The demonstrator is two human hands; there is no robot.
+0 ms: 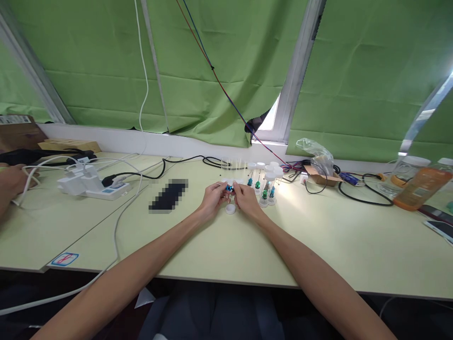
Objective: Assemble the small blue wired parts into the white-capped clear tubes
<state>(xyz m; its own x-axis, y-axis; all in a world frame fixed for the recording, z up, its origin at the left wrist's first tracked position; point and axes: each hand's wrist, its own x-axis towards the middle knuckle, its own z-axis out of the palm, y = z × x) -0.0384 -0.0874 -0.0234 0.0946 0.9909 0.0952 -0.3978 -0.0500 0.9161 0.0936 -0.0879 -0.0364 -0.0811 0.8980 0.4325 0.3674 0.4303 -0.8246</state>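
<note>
Both my hands meet over the middle of the pale green table (219, 245). My left hand (213, 197) and my right hand (245, 198) are closed together on a small clear tube with blue parts inside (230, 188). A white round cap (230, 209) lies on the table just below my fingers. Right beside my right hand stand several clear tubes with white caps (267, 186), holding green and blue pieces.
A white power strip with plugs and cables (92, 184) lies at the left, near another person's hand (12, 182). A dark blurred object (168, 195) lies left of my hands. A plastic bag, cardboard tray (320, 175), black cables, an orange bottle (421, 188) and phones sit right.
</note>
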